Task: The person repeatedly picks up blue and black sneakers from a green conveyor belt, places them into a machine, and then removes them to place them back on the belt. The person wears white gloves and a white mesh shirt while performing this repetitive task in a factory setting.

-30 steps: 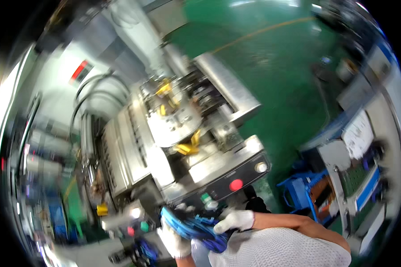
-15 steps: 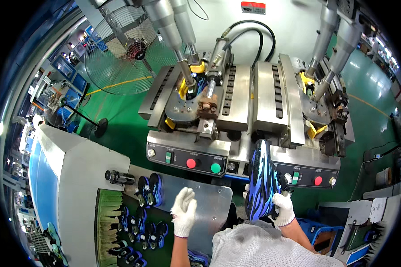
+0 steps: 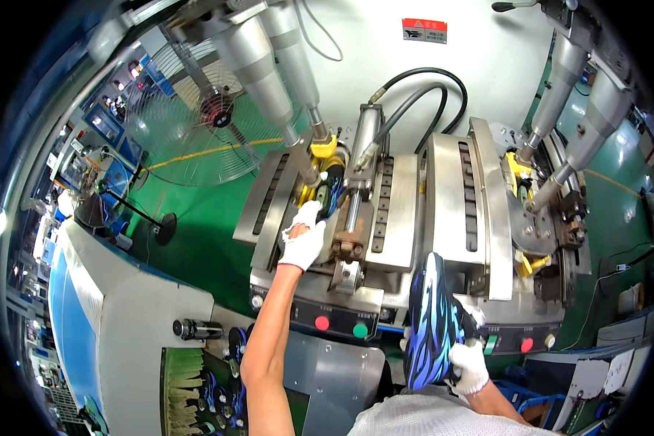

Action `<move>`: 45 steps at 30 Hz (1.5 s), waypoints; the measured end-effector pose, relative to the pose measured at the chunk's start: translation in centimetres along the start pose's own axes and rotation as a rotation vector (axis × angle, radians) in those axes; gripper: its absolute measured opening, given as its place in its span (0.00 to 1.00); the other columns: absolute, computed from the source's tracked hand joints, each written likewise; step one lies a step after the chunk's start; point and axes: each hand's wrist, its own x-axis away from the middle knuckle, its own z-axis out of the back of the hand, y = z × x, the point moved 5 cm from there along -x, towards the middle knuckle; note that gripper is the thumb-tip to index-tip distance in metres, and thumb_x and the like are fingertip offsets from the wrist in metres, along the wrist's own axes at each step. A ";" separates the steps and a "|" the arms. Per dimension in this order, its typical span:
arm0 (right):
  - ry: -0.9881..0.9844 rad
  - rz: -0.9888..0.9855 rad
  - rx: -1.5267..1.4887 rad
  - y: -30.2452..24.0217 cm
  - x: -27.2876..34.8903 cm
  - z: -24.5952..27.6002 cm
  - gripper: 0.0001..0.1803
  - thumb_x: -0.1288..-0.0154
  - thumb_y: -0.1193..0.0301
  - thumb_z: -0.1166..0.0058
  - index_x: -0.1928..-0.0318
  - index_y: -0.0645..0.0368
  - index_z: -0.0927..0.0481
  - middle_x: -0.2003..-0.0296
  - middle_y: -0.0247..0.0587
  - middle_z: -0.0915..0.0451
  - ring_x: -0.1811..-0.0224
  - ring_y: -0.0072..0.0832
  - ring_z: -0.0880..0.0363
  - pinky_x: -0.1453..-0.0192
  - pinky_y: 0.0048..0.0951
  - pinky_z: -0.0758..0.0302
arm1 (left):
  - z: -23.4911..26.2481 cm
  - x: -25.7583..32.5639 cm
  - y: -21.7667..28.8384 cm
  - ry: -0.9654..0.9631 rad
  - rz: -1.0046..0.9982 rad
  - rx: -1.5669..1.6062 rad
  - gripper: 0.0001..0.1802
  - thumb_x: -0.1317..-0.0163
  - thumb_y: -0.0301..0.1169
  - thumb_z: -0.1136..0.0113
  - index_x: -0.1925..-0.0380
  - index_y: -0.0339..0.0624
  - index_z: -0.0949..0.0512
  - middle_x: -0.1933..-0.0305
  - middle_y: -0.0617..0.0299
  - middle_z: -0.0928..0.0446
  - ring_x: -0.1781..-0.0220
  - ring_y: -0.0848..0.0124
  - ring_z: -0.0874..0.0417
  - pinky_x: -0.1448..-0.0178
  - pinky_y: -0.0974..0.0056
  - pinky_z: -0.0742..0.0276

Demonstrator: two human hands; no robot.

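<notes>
My left hand [image 3: 303, 240], in a white glove, reaches into the left station of a steel press machine [image 3: 400, 211] and rests on a dark blue shoe [image 3: 330, 190] seated under the yellow clamp. Whether the fingers grip that shoe is unclear. My right hand [image 3: 466, 363], also gloved, holds a black and blue patterned shoe [image 3: 429, 320] upright in front of the machine's right control panel. The right station [image 3: 530, 218] of the press shows no shoe.
Red and green buttons [image 3: 340, 325] sit on the front panel below my left arm. A standing fan [image 3: 196, 123] is at the left on the green floor. A conveyor [image 3: 196, 378] with several dark shoes runs at the lower left. Hydraulic cylinders [image 3: 261, 65] hang overhead.
My left hand has moved up from the conveyor edge into the machine's left station. The right hand still holds the patterned shoe, slightly lower right. My view has swung since a second ago.
</notes>
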 end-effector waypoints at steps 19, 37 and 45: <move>0.042 -0.068 0.112 -5.2 -5.8 -8.6 0.25 0.37 0.75 0.34 0.40 0.67 0.22 0.55 0.37 0.15 0.58 0.25 0.15 0.54 0.29 0.17 | 8.6 -3.2 2.3 0.109 0.368 0.143 0.43 0.40 0.44 0.28 0.31 0.34 0.35 0.37 0.39 0.21 0.34 0.46 0.20 0.30 0.50 0.27; 0.092 0.422 2.078 0.7 -61.7 -28.3 0.15 0.36 0.61 0.45 0.53 0.51 0.14 0.54 0.48 0.16 0.54 0.40 0.17 0.48 0.44 0.22 | 0.3 53.0 8.9 0.309 1.454 0.149 0.42 0.45 0.29 0.23 0.30 0.35 0.32 0.40 0.43 0.21 0.38 0.50 0.19 0.32 0.54 0.25; -0.008 0.074 0.933 -3.7 -58.3 -26.5 0.19 0.36 0.67 0.37 0.45 0.56 0.16 0.56 0.41 0.15 0.62 0.32 0.17 0.51 0.37 0.18 | -5.2 59.2 9.2 0.331 1.327 0.031 0.38 0.45 0.45 0.23 0.36 0.47 0.26 0.43 0.51 0.17 0.44 0.51 0.14 0.43 0.50 0.19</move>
